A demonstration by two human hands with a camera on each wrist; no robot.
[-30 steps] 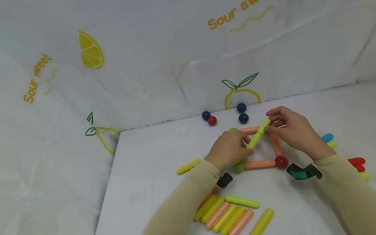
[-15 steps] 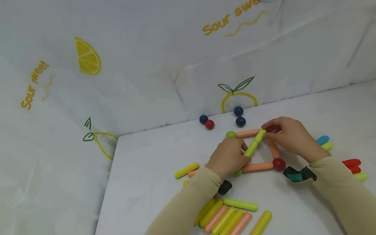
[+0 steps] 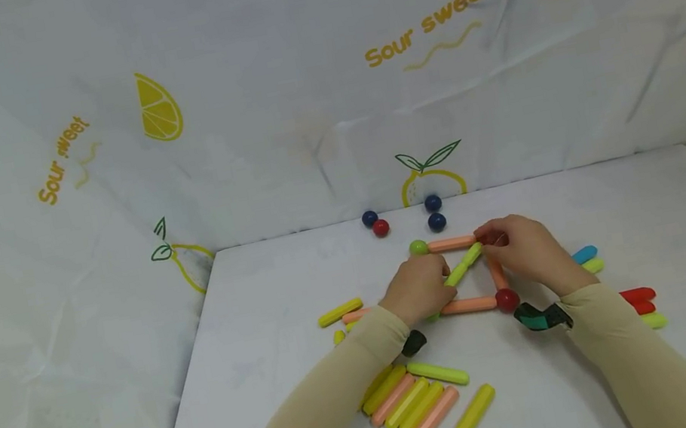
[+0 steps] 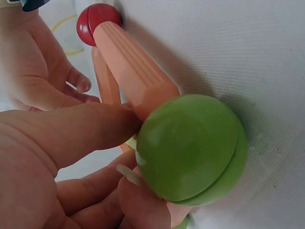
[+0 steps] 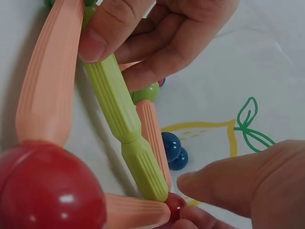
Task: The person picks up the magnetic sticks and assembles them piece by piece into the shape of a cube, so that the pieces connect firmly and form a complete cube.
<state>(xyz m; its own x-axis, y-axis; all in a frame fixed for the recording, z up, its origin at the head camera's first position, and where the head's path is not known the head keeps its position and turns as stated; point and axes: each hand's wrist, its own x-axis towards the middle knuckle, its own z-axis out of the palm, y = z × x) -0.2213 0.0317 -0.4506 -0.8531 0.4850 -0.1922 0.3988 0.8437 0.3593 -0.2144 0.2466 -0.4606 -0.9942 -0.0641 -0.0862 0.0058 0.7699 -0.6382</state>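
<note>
A square of orange building sticks (image 3: 452,244) joined by balls lies on the white table. Its near right corner is a red ball (image 3: 507,300), and green balls (image 3: 418,247) mark the left corners. A lime building stick (image 3: 465,266), narrowed at one point, slants across the square. My left hand (image 3: 417,289) pinches its near end beside the near green ball (image 4: 193,148). At the far right corner my right hand (image 3: 525,251) has thumb and fingers around a small red ball (image 5: 176,206), touching the lime stick's far tip; the head view hides this ball.
Blue balls (image 3: 437,222) and another red ball (image 3: 381,228) lie near the back edge. Several yellow, orange and lime sticks (image 3: 407,404) lie in front. Red sticks (image 3: 639,300) and a blue stick (image 3: 585,254) lie at right. A lemon-print cloth (image 3: 271,119) hangs behind.
The lime stick's far end has come down to the far right corner of the square, with my right hand lowered there. My left hand keeps its pinch on the near end.
</note>
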